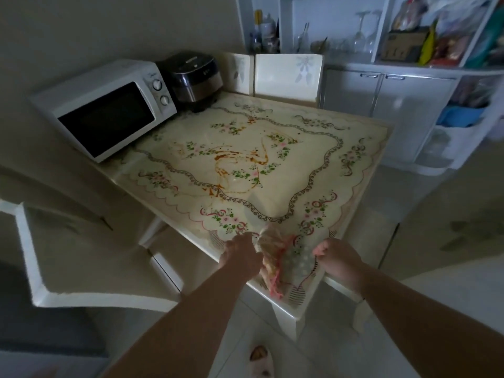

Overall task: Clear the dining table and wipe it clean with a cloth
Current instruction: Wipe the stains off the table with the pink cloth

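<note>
Fingers (319, 250) of both hands are curled tight on the cloth (275, 257) in the head view. The left hand (241, 255) grips one side and the right hand (338, 259) pinches the other, so the bunched-up cloth sits right between them. It lies on the near corner of the counter (313, 165). Its long way runs from the fingers back toward the person, with one end hanging over the edge.

The brown mess (234, 159) is in front of the fingers, well apart from them, in the middle of the counter. It sits a little to the left-hand side, so the left hand is nearer to it. Its streaks mostly run away from the fingers, toward the far side.

I think wiping comes next, and the cloth must be pushed forward to reach the mess. Past the mess, far from the fingers, stand a microwave (106, 110) and a rice cooker (195, 77).
</note>
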Available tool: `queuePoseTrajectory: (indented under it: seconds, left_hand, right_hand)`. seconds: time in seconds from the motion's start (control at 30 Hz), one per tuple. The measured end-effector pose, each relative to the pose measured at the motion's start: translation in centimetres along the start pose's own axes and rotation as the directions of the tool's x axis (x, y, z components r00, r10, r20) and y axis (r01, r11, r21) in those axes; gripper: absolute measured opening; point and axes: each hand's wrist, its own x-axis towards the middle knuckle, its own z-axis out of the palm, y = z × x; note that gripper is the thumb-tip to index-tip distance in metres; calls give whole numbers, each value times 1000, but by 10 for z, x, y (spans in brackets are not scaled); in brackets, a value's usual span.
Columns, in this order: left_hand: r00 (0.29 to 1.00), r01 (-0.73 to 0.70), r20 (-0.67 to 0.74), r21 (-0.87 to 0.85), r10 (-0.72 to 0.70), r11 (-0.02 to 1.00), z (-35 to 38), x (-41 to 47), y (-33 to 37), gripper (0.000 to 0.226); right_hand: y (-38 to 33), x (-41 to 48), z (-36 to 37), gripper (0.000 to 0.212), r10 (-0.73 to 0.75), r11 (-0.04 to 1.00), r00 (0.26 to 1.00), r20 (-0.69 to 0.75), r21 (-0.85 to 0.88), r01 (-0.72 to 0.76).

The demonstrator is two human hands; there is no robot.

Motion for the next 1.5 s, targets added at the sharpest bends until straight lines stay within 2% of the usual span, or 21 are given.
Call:
queuePoseTrajectory:
  seconds: [0.07, 0.17, 0.3, 0.37, 0.43, 0.53, 0.63, 0.77, 0.87, 0.9, 1.0, 1.07, 1.13, 1.2, 1.3, 1.4, 1.5]
  left_hand:
    - [987, -156, 51, 139, 150, 978, 13, 13, -2, 64]
    - [927, -373, 173, 315, 334, 873, 30, 30, 1, 69]
    - [833, -546, 338, 384, 438, 744, 50, 46, -1, 69]
    - [819, -569, 349, 393, 455, 722, 55, 53, -7, 70]
    - [817, -573, 347, 390, 461, 721, 52, 67, -18, 71]
    - [830, -555, 328, 414, 450, 722, 37, 91, -39, 73]
    - [854, -520, 284, 423, 437, 742, 23, 120, -66, 76]
    - [888, -459, 253, 450, 383, 766, 7, 149, -93, 77]
    - [918, -391, 242, 439, 313, 809, -3, 165, -97, 104]
    - [928, -368, 227, 422, 297, 828, -4, 168, -95, 106]
    - [951, -289, 214, 374, 221, 881, 1, 166, -79, 79]
    - [959, -263, 201, 377, 199, 888, 10, 156, -67, 81]
    - [967, -241, 171, 354, 190, 904, 20, 143, -58, 99]
    - [967, -233, 176, 335, 182, 913, 27, 129, -49, 109]
    - [953, -246, 246, 285, 178, 926, 33, 109, -46, 99]
    - [954, -249, 242, 315, 176, 916, 35, 92, -52, 115]
    - [965, -160, 249, 313, 82, 936, 32, 85, -57, 103]
  right_hand:
    - [-6, 7, 5, 29, 17, 999, 1000, -9, -48, -17]
    - [-16, 18, 15, 43, -8, 988, 1000, -4, -155, 8]
    - [-23, 37, 29, 99, 8, 942, 994, 106, -335, 28]
    - [-24, 47, 33, 94, 23, 916, 996, 91, -401, 16]
    - [-30, 54, 34, 80, 40, 882, 998, 54, -471, -10]
    - [-45, 58, 33, 71, 80, 833, 997, -9, -549, -72]
    - [-57, 62, 35, 53, 85, 830, 991, -100, -544, -126]
    - [-54, 66, 38, 62, 142, 849, 986, -88, -502, -167]
    - [-52, 67, 37, 68, 160, 869, 985, -57, -466, -168]
    - [-52, 66, 35, 68, 159, 875, 986, -51, -456, -164]
    - [-52, 64, 32, 70, 151, 873, 988, -43, -464, -154]
    - [-52, 63, 32, 82, 155, 871, 987, -34, -468, -152]
    - [-52, 63, 32, 87, 162, 873, 987, -21, -464, -153]
    - [-53, 61, 30, 85, 152, 872, 988, -20, -468, -143]
    - [-53, 57, 27, 74, 113, 875, 993, -37, -470, -117]
    - [-53, 54, 26, 70, 117, 859, 993, -33, -498, -118]
    - [-61, 55, 21, 60, 110, 815, 994, -25, -570, -105]
